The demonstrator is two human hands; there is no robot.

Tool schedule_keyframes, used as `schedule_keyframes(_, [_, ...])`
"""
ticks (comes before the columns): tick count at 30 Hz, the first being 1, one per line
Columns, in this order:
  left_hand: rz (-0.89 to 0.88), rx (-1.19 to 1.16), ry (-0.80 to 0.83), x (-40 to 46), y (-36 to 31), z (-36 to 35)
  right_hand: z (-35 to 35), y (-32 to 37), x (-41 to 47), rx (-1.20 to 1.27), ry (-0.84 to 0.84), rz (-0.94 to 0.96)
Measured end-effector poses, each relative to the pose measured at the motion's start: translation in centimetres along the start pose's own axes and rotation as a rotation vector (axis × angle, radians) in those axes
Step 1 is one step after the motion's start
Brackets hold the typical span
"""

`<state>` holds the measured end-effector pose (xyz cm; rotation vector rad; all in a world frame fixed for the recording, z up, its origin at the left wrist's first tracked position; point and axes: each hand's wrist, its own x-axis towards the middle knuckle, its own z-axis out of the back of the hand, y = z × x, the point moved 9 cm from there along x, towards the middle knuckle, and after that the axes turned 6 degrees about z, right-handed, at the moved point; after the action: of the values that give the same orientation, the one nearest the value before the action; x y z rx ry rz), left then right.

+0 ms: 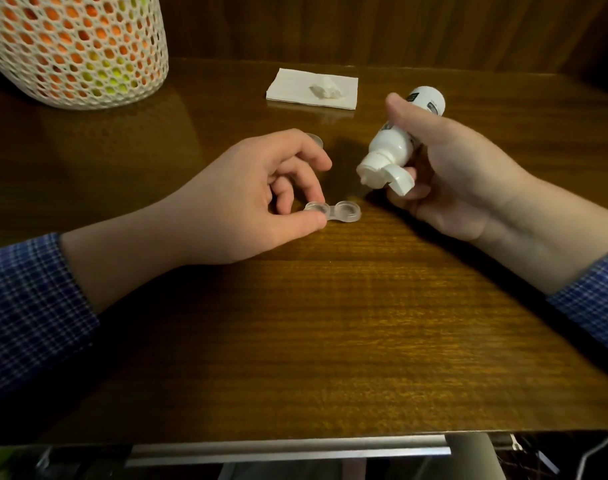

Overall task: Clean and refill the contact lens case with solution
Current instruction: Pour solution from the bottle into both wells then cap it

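A clear two-well contact lens case (333, 213) lies uncapped on the wooden table (330, 323). My left hand (261, 199) pinches its left well between thumb and fingers. My right hand (451, 181) grips a white solution bottle (396, 143), tilted with its nozzle pointing down-left, just above and right of the case. The bottle's flip cap (401, 180) hangs open. A clear cap (314, 138) peeks out behind my left fingers.
A folded white tissue (295, 88) with a crumpled wad (325, 87) on it lies at the back centre. A white mesh basket (77, 46) with orange and green contents stands at the back left. A wooden wall (364, 26) closes the back.
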<state>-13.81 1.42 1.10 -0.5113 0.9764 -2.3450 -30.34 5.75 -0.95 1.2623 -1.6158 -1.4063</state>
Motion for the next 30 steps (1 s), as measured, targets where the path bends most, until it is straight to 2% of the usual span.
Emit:
schedule_keyframes(9, [-0.003,0.008,0.003,0.0,0.1,0.0,-0.9,0.1,-0.4,-0.164,0.097,0.08])
schedule_keyframes(30, [-0.011,0.001,0.008,0.1,0.1,-0.1,-1.0,0.1,-0.4,-0.158,0.104,0.104])
